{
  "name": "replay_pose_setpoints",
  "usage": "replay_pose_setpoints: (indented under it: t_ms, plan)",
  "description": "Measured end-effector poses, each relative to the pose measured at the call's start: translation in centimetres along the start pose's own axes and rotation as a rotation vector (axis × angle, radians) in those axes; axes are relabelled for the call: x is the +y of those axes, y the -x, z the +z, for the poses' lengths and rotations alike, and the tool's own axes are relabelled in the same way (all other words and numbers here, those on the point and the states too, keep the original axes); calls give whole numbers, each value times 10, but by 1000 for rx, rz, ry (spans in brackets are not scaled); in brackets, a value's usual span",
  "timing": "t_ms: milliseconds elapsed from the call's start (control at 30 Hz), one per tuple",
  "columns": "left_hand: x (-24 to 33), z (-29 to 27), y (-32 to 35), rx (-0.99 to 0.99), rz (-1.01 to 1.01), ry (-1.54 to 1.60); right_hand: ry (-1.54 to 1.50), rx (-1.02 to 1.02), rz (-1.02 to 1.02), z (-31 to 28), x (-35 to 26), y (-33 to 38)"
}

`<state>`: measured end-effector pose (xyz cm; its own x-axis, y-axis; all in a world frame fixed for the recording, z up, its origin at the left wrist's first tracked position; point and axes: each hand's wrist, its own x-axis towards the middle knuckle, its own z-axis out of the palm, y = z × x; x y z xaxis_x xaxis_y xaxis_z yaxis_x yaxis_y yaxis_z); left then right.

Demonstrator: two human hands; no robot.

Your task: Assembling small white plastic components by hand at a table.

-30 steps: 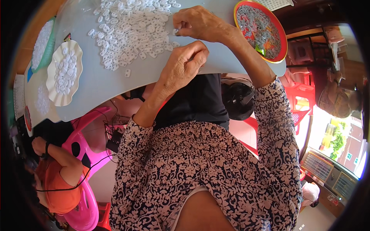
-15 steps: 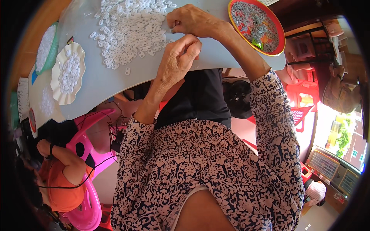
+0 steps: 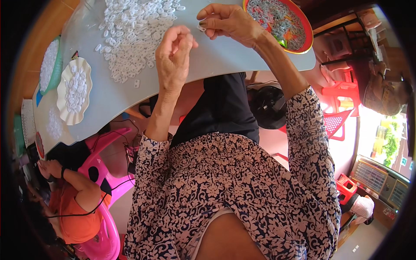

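Note:
Over the near edge of the grey table (image 3: pixel 113 92), my right hand (image 3: pixel 232 25) pinches a small white oval plastic piece (image 3: pixel 201 28) with two holes between thumb and fingertips. Just left of it, my left hand (image 3: pixel 174 58) is raised with its fingers curled in toward the thumb. What its fingertips hold, if anything, is hidden. A wide heap of the same white plastic pieces (image 3: pixel 132 47) spreads on the tabletop beside and beyond my left hand. Past my right wrist stands a round red tray with a yellow rim (image 3: pixel 309 32), full of small grey metal-looking parts (image 3: pixel 277 19).
A cream scalloped dish (image 3: pixel 71 118) with more white pieces sits at the left, beside a green basket (image 3: pixel 57 65) of clear-white bits. A person in orange (image 3: pixel 80 216) sits on a pink chair (image 3: pixel 108 234) at lower left. Red stools (image 3: pixel 346 188) stand at the right.
My hands, close together before, have drawn apart: the left moved left and slightly up, the right shifted right. The white piece in my right fingertips has come into sight.

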<state>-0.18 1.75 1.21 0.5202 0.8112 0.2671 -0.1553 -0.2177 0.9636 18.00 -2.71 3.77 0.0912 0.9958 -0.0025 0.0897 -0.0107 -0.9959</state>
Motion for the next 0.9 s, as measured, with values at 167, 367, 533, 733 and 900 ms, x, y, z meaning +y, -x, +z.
replay_pose_setpoints:
  t_ms: [167, 367, 533, 733, 900]
  plan:
    - [-6, 2, -6, -116, 115, 21, -276, -94, 129, 4, -5, 13]
    - [-3, 2, -4, -108, 146, -22, -283, -97, 101, 9, -4, 21]
    - [1, 3, -5, -102, 108, -36, -225, -46, 95, 9, -4, 24]
    - [-1, 0, -5, -118, 57, -24, 92, -17, -72, 12, -4, 23]
    - [0, -7, -10, -248, -197, 353, 100, 13, -163, 13, -7, 21]
